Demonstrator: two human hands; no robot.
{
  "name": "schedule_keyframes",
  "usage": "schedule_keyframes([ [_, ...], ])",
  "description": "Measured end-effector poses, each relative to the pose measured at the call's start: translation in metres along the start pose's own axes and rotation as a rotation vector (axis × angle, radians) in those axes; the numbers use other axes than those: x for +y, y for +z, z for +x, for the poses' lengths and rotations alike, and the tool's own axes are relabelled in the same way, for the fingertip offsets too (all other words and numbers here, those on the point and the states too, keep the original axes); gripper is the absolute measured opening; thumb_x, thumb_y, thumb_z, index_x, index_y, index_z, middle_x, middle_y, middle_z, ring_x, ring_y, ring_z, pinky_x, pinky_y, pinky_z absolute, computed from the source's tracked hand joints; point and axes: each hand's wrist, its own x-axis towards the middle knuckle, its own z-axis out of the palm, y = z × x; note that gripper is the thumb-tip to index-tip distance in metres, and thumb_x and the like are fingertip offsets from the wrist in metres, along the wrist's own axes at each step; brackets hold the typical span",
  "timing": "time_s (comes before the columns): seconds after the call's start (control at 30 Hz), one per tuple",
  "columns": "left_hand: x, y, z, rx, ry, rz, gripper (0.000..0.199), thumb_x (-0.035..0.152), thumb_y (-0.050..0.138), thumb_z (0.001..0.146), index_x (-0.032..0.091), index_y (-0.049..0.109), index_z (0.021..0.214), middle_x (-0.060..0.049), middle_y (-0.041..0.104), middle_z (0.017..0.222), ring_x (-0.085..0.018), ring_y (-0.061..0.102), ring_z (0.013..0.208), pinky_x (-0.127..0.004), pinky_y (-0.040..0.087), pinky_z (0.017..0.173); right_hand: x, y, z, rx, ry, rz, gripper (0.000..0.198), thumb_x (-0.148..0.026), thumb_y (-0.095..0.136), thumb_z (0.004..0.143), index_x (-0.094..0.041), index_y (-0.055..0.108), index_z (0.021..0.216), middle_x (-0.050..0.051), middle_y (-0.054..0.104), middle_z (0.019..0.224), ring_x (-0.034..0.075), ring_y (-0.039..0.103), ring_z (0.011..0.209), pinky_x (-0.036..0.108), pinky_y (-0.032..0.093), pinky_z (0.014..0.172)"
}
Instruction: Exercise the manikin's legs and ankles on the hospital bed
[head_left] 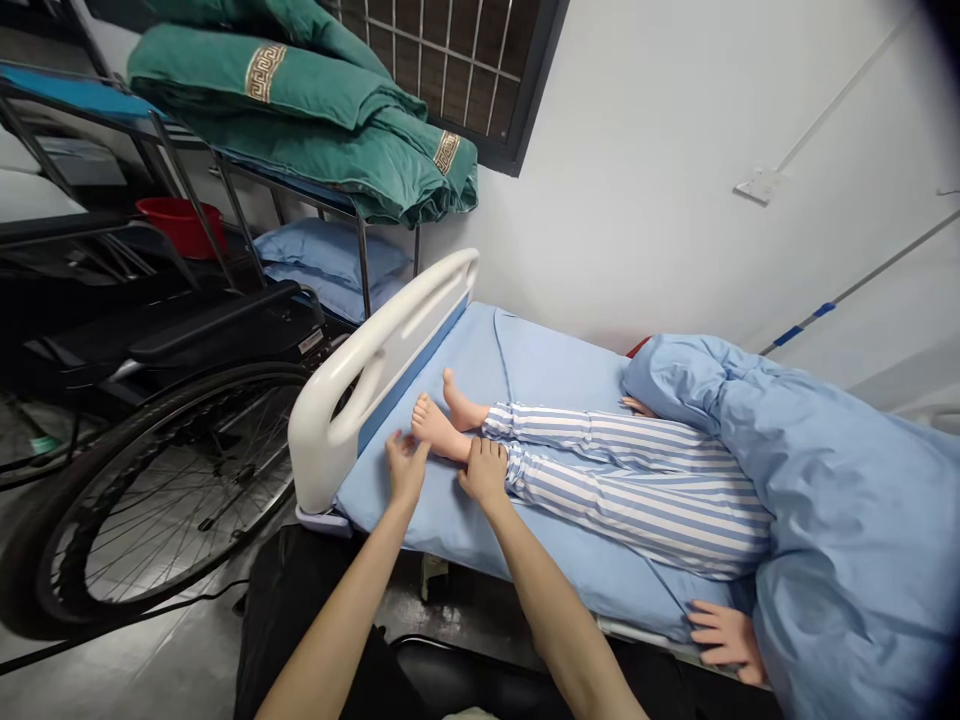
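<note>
Apparently, the manikin's near ankle (460, 449) is clasped by the right hand (486, 472).
Left hand (406, 468) spread alongside; the footboard (316, 430) could be knocked if the foot (436, 427) were pushed left.

Under the right fingers (489, 453), the manikin's near ankle (462, 447); just right of the left fingers (393, 449), perhaps touching, its near foot (436, 426). Beyond both, the far foot (461, 405). Left of the fingers, the bed footboard (316, 460), then a wheelchair (214, 325). Right of them, pajama trousers (645, 500), then a duvet (847, 490) over their waist end. Below all, the bedsheet (562, 358).
</note>
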Motion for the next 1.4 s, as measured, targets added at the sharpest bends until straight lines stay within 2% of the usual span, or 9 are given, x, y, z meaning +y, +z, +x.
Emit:
schedule_keyframes([
  [0.1,0.042,0.003,0.026,-0.057,0.298,0.276,0.075,0.020,0.069,0.075,0.011,0.040,0.144,-0.021,0.052,0.146,-0.029,0.051,0.136,-0.041,0.042,0.114,0.000,0.002,0.001,0.017,-0.013,-0.016,0.040,-0.024,0.065,0.076,-0.009,0.058,0.113,0.017,0.061,0.113,0.030,0.052,0.104,0.043,0.036,0.098],
  [0.17,0.071,0.012,0.040,-0.123,0.450,0.553,0.062,0.018,0.064,0.077,0.009,0.051,0.138,-0.020,0.056,0.141,-0.030,0.052,0.134,-0.043,0.040,0.116,0.001,0.003,0.002,0.015,-0.012,-0.024,0.039,-0.024,0.066,0.076,-0.009,0.058,0.111,0.016,0.061,0.111,0.030,0.052,0.102,0.043,0.036,0.097],
  [0.4,0.108,0.028,0.080,-0.452,0.410,1.142,0.046,0.028,0.054,0.087,0.014,0.060,0.130,-0.015,0.072,0.115,-0.031,0.068,0.107,-0.039,0.051,0.092,0.003,0.001,0.004,-0.041,-0.046,-0.057,0.052,-0.028,0.069,0.074,-0.006,0.056,0.118,0.018,0.059,0.114,0.030,0.053,0.105,0.044,0.036,0.103],
  [0.57,0.109,0.022,0.083,-0.489,0.405,1.113,0.071,0.026,0.058,0.084,0.020,0.038,0.152,-0.012,0.073,0.114,-0.028,0.069,0.105,-0.033,0.050,0.089,0.016,-0.009,0.017,-0.165,-0.097,0.106,0.052,-0.046,0.066,0.081,-0.010,0.058,0.117,0.017,0.063,0.115,0.029,0.057,0.107,0.039,0.042,0.097],
  [0.8,0.115,0.016,0.076,-0.541,0.419,1.069,0.074,0.034,0.053,0.087,0.031,0.032,0.158,-0.007,0.072,0.117,-0.028,0.068,0.106,-0.035,0.049,0.092,0.024,-0.035,0.083,-0.046,-0.004,0.252,0.039,-0.029,0.032,0.101,-0.013,0.061,0.121,0.015,0.067,0.120,0.020,0.061,0.109,0.029,0.045,0.090],
  [0.9,0.116,0.018,0.078,-0.555,0.432,1.049,0.074,0.037,0.055,0.086,0.027,0.034,0.156,-0.010,0.070,0.122,-0.030,0.068,0.106,-0.036,0.049,0.092,0.020,-0.044,0.116,-0.264,0.008,0.137,0.041,-0.031,0.034,0.101,-0.011,0.063,0.122,0.017,0.069,0.116,0.022,0.065,0.105,0.029,0.046,0.088],
  [1.03,0.123,0.026,0.082,-0.618,0.407,1.076,0.068,0.036,0.055,0.083,0.020,0.039,0.147,-0.013,0.067,0.125,-0.031,0.066,0.109,-0.037,0.050,0.089,0.025,-0.041,0.140,-0.496,-0.061,0.073,0.046,-0.048,0.059,0.090,-0.013,0.068,0.119,0.017,0.073,0.110,0.025,0.069,0.096,0.031,0.047,0.085],
  [1.23,0.130,0.048,0.104,-0.741,0.334,1.116,0.041,0.030,0.054,0.080,0.022,0.060,0.120,-0.006,0.071,0.103,-0.024,0.067,0.095,-0.029,0.050,0.081,0.043,-0.014,0.141,-0.417,-0.045,-0.008,0.043,-0.037,0.039,0.099,-0.015,0.072,0.116,0.016,0.073,0.112,0.027,0.070,0.104,0.034,0.048,0.086],
  [1.4,0.123,0.085,0.141,-0.655,0.287,1.145,0.023,0.033,0.065,0.073,0.018,0.071,0.089,-0.008,0.070,0.079,-0.023,0.067,0.080,-0.032,0.051,0.080,0.048,-0.003,0.148,-0.394,0.002,0.054,0.048,-0.035,0.031,0.102,-0.017,0.073,0.118,0.014,0.073,0.115,0.026,0.070,0.106,0.034,0.048,0.087],
])
